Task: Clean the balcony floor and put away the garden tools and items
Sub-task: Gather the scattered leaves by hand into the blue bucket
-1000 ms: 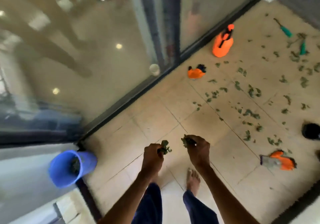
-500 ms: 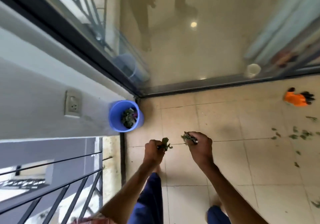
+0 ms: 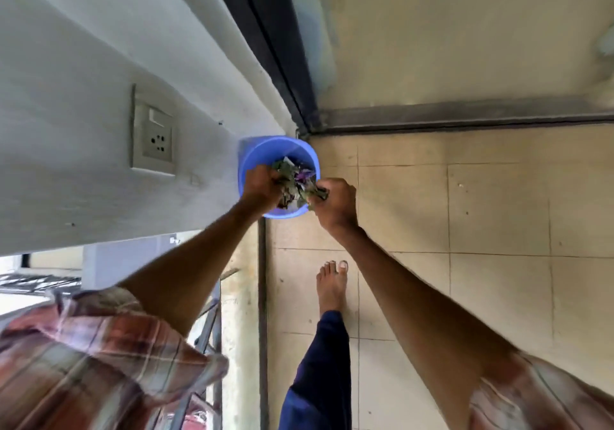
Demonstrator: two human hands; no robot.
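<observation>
Leaves (image 3: 294, 180), green with some purple among them, bunch up between both hands right over the mouth of the blue bucket (image 3: 265, 150). The left hand (image 3: 262, 187) hangs above the bucket's near-left rim, its back to the camera and its fingers curled into a fist round a clump. The right hand (image 3: 335, 202) sits just outside the bucket's right rim, likewise curled, pinching a tuft whose ends poke toward the bucket. Where the held leaves end and those lying inside the bucket begin cannot be told, since the clumps overlap and the view is slightly blurred. The bucket stands on the tiled floor (image 3: 481, 203) in the corner, against the pale wall (image 3: 83, 64) on its left and just beside the dark door track (image 3: 465, 118) that runs under the glass (image 3: 465, 47) behind it. A grey socket plate (image 3: 154, 138) is set in the wall to the left of the bucket. Nearer the camera, a bare foot (image 3: 332, 283) rests flat on the tiles below the right hand, with a dark blue trouser leg (image 3: 319, 379) above it. Plaid sleeves (image 3: 83, 356) cover both upper arms, and metal railing bars (image 3: 212, 330) show beside the left arm.
</observation>
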